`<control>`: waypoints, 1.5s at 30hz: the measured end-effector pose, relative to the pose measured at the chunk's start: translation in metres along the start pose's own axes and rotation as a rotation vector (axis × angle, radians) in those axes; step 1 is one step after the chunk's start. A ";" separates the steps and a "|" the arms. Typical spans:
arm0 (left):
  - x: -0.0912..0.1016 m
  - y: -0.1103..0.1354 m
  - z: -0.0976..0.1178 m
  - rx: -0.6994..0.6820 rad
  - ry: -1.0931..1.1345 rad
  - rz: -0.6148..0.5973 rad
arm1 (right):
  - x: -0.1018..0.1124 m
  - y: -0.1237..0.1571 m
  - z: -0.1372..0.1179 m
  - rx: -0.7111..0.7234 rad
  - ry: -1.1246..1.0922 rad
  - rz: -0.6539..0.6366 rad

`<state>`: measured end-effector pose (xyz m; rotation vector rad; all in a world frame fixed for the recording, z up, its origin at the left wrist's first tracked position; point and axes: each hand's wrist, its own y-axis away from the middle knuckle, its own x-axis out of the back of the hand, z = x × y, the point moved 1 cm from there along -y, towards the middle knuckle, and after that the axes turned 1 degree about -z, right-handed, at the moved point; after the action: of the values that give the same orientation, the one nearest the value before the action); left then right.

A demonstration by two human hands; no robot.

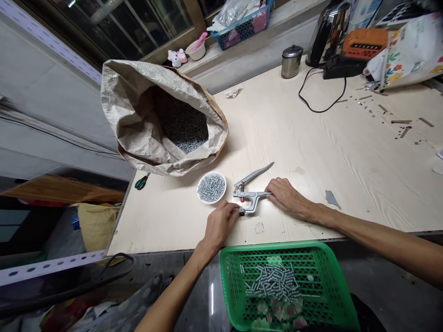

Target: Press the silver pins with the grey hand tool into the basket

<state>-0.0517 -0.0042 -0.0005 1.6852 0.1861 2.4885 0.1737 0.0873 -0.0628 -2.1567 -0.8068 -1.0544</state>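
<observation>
A metal hand press (pixel 249 193) is held flat on the pale worktop (pixel 311 147): its lower handle is gripped by the right hand (pixel 285 196), while its head is touched by the left hand (pixel 219 225). A small white dish (pixel 211 187) of metal pieces is seen just beside it, and a green basket (pixel 287 286) near the worktop's front edge.

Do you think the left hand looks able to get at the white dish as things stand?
Probably yes: the left hand sits just beside the white dish, with only bare table between.

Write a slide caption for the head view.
Right hand grips the plier press, left hand touches its head, beside a dish of metal pieces.
</observation>
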 end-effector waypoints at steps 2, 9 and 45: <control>-0.006 0.005 0.004 -0.096 -0.089 -0.008 | 0.000 0.000 0.001 0.003 0.017 0.012; -0.011 0.008 0.002 -0.148 -0.250 -0.003 | 0.007 -0.002 -0.002 -0.007 -0.006 -0.093; 0.054 -0.035 -0.038 -0.183 -0.307 0.393 | 0.013 -0.065 0.025 0.011 0.220 -0.121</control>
<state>-0.1052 0.0386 0.0288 2.1570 -0.4287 2.3475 0.1442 0.1499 -0.0480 -1.9597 -0.8443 -1.3192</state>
